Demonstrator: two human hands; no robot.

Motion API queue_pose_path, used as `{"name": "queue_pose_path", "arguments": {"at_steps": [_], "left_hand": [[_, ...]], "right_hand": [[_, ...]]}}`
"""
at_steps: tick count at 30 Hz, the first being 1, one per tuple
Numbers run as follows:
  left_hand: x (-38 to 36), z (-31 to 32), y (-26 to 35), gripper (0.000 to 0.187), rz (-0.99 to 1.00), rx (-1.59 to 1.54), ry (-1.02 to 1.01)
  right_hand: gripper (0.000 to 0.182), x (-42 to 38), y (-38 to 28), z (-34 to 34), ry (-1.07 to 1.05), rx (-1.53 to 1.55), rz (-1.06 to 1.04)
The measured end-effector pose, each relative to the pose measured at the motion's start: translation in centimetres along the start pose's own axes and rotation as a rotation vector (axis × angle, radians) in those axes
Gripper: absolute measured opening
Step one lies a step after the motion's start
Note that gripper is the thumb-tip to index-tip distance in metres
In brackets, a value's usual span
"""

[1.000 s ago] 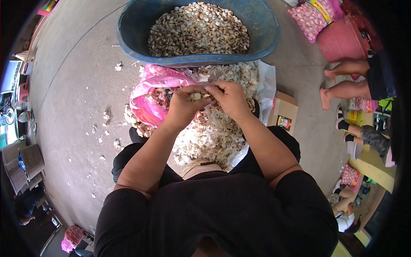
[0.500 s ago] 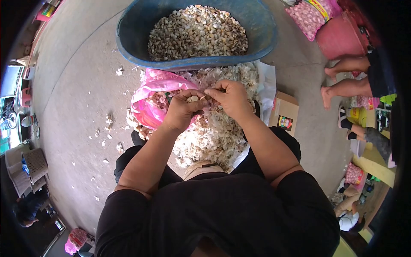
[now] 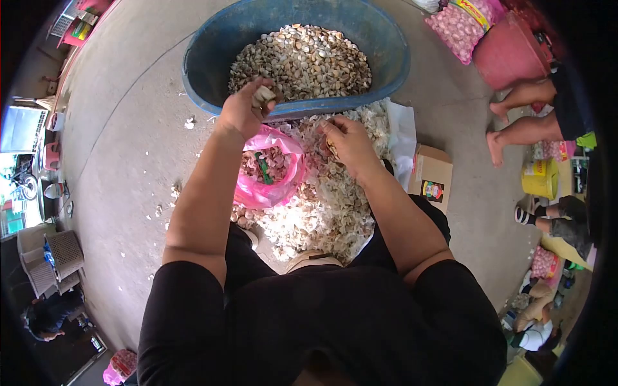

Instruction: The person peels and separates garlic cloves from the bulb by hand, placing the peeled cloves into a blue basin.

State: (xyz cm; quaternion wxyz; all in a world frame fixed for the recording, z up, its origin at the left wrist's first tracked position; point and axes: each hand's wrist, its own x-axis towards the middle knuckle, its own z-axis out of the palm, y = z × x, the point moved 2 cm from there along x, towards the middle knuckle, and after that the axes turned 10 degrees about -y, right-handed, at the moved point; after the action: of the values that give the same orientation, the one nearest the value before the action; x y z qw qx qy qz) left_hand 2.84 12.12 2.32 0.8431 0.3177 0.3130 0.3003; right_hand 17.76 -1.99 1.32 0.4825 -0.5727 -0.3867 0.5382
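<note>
Smooth blue plastic tub [image 3: 193, 71], glossy pink plastic bag [image 3: 283, 180], papery garlic skins [image 3: 322, 206], rough concrete floor [image 3: 122, 141]

My left arm stretches up the middle-left of the frame, nearly straight, with the left hand [image 3: 244, 109] raised in the upper centre, fingers curled closed around something small. My right arm bends at the elbow lower right, and the right hand [image 3: 344, 143] sits centre, palm down, fingers loosely curled.
</note>
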Motion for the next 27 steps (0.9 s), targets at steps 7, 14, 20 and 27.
{"name": "queue_pose_path", "arguments": {"at_steps": [7,14,20,27], "left_hand": [[-8.4,4.2,-4.8,0.031,-0.054,0.267,-0.013],[-11.8,3.0,-5.9,0.040,-0.046,0.244,-0.139],[-11.0,2.8,-5.9,0.036,0.071,0.420,-0.121],[-10.4,2.0,-7.3,0.035,0.362,0.792,0.000]], "right_hand": [[0.025,-2.5,-1.7,3.2,-0.115,-0.470,-0.218],[0.031,-3.4,-1.2,4.5,-0.227,-0.485,-0.283],[0.031,-3.2,-1.2,4.9,-0.248,-0.527,-0.298],[0.030,-2.3,0.9,5.2,-0.144,-0.242,-0.257]]}}
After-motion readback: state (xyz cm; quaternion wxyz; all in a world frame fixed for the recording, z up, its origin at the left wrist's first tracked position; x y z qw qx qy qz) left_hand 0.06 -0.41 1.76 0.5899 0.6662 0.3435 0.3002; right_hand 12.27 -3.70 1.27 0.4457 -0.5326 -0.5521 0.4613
